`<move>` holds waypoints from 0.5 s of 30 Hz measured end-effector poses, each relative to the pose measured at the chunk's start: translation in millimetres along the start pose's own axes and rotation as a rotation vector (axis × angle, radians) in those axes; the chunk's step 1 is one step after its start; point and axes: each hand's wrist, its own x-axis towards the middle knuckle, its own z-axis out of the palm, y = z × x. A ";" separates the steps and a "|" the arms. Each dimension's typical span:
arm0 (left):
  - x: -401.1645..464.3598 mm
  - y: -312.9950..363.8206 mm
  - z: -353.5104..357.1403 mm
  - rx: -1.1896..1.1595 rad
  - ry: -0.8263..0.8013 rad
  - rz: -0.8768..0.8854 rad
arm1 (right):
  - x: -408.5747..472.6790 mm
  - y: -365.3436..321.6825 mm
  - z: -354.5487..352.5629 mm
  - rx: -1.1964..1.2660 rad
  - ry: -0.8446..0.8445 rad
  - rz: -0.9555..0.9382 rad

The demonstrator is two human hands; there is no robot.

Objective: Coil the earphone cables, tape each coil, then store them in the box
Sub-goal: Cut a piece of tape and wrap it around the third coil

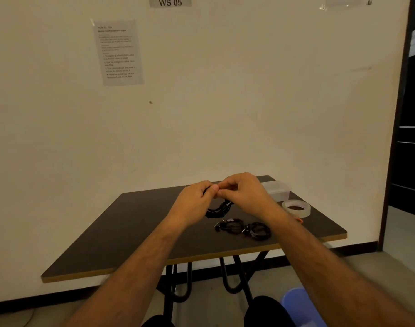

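Note:
A black earphone cable coil (219,210) hangs above the dark table (135,232), held up by both hands. My left hand (194,199) pinches its top from the left. My right hand (244,192) pinches the same spot from the right, fingertips meeting the left's. Two finished black coils (244,228) lie side by side on the table just in front of the hands. A roll of clear tape (296,208) lies flat at the right. Behind it, near the wall, stands a clear plastic box (278,190), partly hidden by my right hand.
The table stands against a pale wall with an instruction sheet (118,51) and a "WS 05" label (170,2). A small orange thing (300,220) peeks out beside my right forearm. A blue stool (300,308) sits under my right arm. A dark doorway opens at the right.

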 end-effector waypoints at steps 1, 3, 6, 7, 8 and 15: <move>0.1 -2.8 3.1 -0.016 0.000 -0.004 | -0.1 4.5 1.2 0.029 -0.010 0.023; -1.1 -7.9 10.8 -0.034 -0.006 -0.016 | -3.8 13.4 2.9 0.129 -0.046 0.087; -2.3 -18.2 22.4 -0.058 -0.020 -0.050 | -13.5 26.7 8.1 0.355 -0.120 0.140; -3.1 -23.0 27.6 -0.069 -0.026 -0.062 | -17.0 32.6 10.9 0.366 -0.116 0.149; -3.8 -27.5 32.8 -0.078 -0.033 -0.077 | -19.5 38.4 13.9 0.339 -0.096 0.161; 5.6 -64.9 63.8 -0.134 -0.090 -0.231 | -12.0 74.0 49.1 0.153 -0.022 0.329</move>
